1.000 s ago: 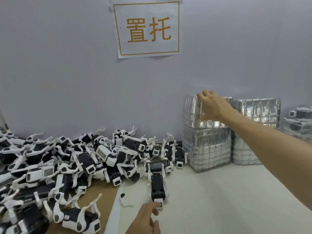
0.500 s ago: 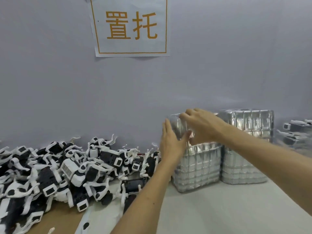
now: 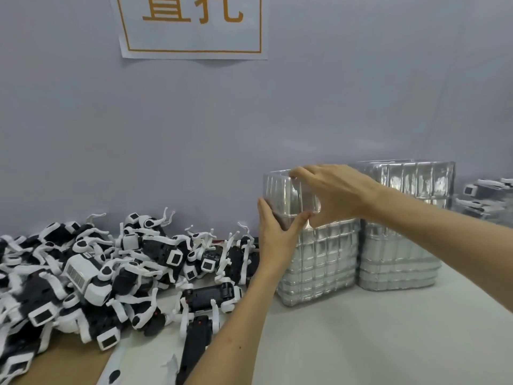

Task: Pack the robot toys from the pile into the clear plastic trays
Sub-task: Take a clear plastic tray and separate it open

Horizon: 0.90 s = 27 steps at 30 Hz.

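Observation:
A big pile of black-and-white robot toys (image 3: 111, 273) covers the left of the table. Two stacks of clear plastic trays stand against the wall, the nearer stack (image 3: 319, 259) beside the pile and a second stack (image 3: 402, 245) to its right. My right hand (image 3: 336, 195) curls over the top tray (image 3: 283, 190) of the nearer stack from above. My left hand (image 3: 274, 234) presses against that tray's left side, thumb across its front. The top tray sits slightly raised at the stack's top.
Brown cardboard (image 3: 63, 359) lies under the pile at the lower left. A paper sign (image 3: 191, 26) hangs on the grey wall. Packed trays with toys (image 3: 485, 198) show at the far right edge. White tabletop (image 3: 361, 343) stretches in front of the stacks.
My left hand rose from the table's front to the left side of the nearer tray stack. My right hand stayed on the top tray. The view shifted right and closer.

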Motion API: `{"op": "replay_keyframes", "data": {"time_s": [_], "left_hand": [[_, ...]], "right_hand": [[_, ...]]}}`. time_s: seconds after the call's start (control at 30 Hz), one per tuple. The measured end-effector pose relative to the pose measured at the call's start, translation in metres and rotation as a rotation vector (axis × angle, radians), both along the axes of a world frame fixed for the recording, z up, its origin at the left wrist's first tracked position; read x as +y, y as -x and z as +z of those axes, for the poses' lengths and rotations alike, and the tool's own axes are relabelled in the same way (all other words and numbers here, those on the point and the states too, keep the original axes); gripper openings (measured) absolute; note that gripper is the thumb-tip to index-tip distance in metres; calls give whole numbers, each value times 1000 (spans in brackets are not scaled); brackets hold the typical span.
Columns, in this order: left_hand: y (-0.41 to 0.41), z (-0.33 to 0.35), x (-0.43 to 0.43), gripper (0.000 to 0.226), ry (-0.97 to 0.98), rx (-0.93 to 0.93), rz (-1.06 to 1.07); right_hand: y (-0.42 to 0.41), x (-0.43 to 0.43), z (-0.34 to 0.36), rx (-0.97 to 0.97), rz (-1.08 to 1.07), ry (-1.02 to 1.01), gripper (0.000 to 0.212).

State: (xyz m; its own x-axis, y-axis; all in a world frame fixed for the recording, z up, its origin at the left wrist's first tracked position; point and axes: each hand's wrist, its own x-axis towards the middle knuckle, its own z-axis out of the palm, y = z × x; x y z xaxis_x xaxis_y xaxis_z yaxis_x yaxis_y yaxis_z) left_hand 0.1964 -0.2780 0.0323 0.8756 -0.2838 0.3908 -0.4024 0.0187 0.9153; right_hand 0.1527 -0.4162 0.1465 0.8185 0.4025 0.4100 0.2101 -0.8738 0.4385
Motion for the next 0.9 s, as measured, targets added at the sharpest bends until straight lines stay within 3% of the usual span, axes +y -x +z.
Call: {"op": "replay_keyframes", "data": {"time_s": [0.1, 0.27, 0.4, 0.5, 0.63, 0.7, 0.8, 0.9], "left_hand": [[0, -10, -1, 122, -48, 2, 16], [2, -10, -1, 116, -116, 6, 37], [1, 18, 1, 101, -304, 103, 80], [19, 32, 13, 97, -293, 171, 21], [78, 21, 69, 42, -90, 108, 57], [110, 11, 106, 21, 14, 145, -104], [158, -1, 154, 30, 42, 136, -350], [189, -15, 182, 33, 10, 89, -327]], "right_hand": [[1, -5, 8, -49, 22, -114, 96], [12, -12, 85, -464, 39, -518, 82], [51, 15, 110, -430, 132, -460, 85], [84, 43, 84, -405, 177, -375, 84], [125, 72, 27, -421, 225, -424, 82], [140, 90, 0, -389, 215, -591, 82], [155, 123, -41, -358, 176, -904, 80], [161, 156, -74, -233, 185, -1274, 83]]}}
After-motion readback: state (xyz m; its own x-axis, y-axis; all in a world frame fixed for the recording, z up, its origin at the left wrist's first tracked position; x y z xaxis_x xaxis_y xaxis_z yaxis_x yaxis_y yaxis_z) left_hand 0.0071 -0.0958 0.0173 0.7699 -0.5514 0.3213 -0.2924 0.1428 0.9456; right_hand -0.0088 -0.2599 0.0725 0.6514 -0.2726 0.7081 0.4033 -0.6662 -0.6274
